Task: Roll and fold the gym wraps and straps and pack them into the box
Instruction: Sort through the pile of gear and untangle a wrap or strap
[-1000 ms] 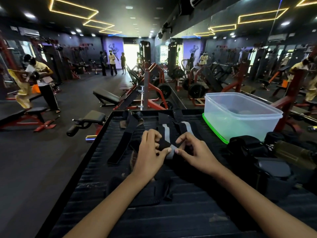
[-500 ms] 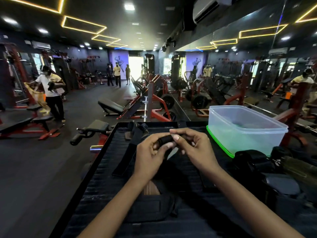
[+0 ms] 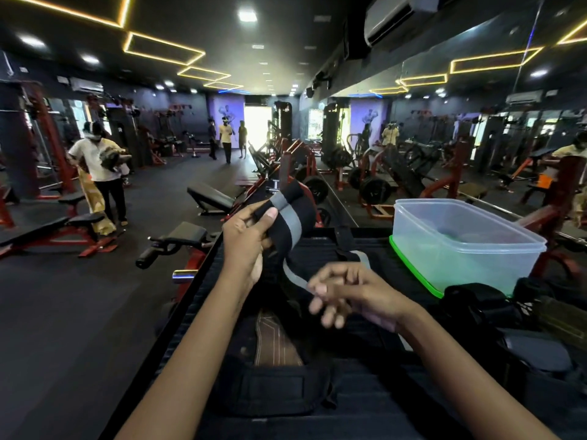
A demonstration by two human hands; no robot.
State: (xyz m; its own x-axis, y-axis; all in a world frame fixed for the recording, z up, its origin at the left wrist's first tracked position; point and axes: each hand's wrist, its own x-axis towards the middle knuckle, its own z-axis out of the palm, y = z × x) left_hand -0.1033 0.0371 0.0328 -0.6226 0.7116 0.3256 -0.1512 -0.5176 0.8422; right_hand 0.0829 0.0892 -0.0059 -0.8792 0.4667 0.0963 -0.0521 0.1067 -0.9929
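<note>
Counts: 1 clear plastic box (image 3: 460, 246) with a green rim at its base, sitting on 1 black ribbed table (image 3: 374, 408). 1 black wrap with a grey stripe (image 3: 290, 217), raised off the table. 1 wide black belt (image 3: 273, 385) near the table's front edge. 2 hands: left hand (image 3: 246, 241), right hand (image 3: 347, 295). Dark pile of gear (image 3: 476, 312) right of the box, maybe 2–3 items; too dark to separate.
</note>
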